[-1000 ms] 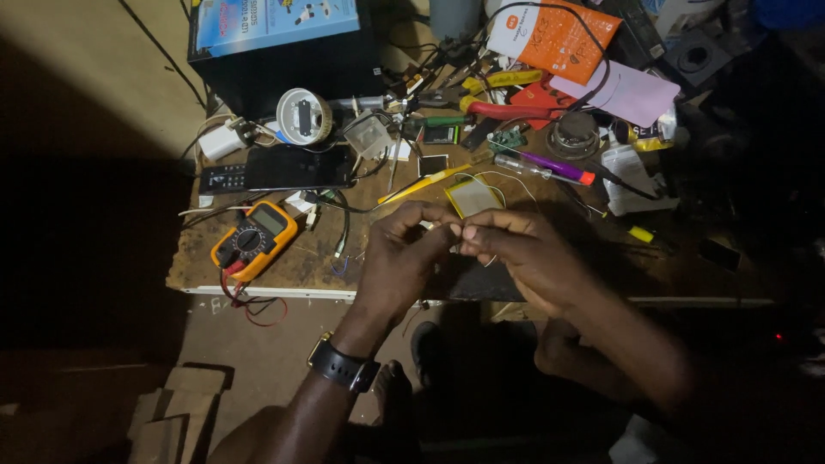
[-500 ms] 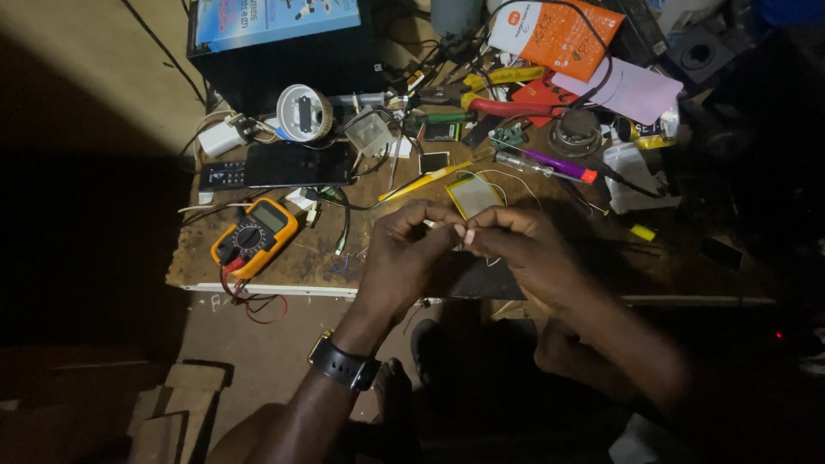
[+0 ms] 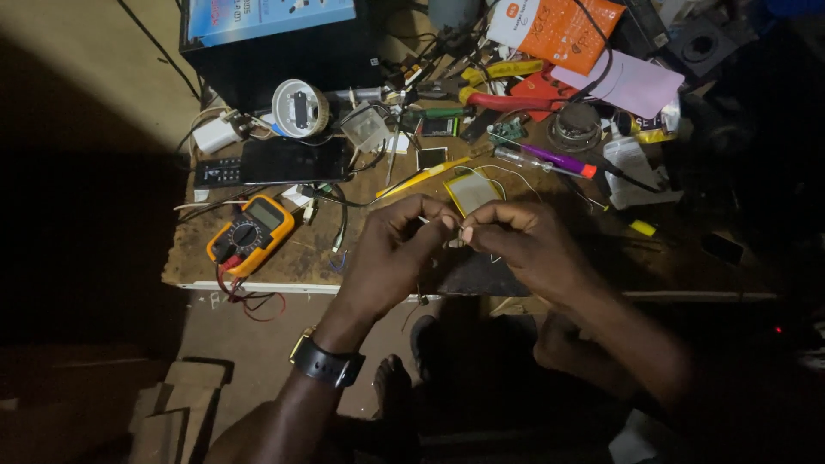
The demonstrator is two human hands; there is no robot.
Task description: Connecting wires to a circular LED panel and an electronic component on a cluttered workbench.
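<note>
My left hand (image 3: 391,253) and my right hand (image 3: 524,245) meet fingertip to fingertip over the front of a cluttered wooden workbench (image 3: 292,258). Between the pinched fingers is a thin wire (image 3: 456,230); both hands grip it. The wire appears to run up to a flat silver pouch battery (image 3: 472,191) lying just beyond the fingers. A dark watch sits on my left wrist (image 3: 325,363). What the fingertips do to the wire is too small to tell.
An orange multimeter (image 3: 251,234) with red leads lies at the front left. A dark remote (image 3: 271,163), a round white device (image 3: 298,107), red-handled pliers (image 3: 507,99), a purple screwdriver (image 3: 546,161) and an orange packet (image 3: 557,27) crowd the back. Cardboard pieces (image 3: 172,412) lie on the floor.
Both hands stay pinched together on the wire, with only small finger shifts. The bench items have not moved.
</note>
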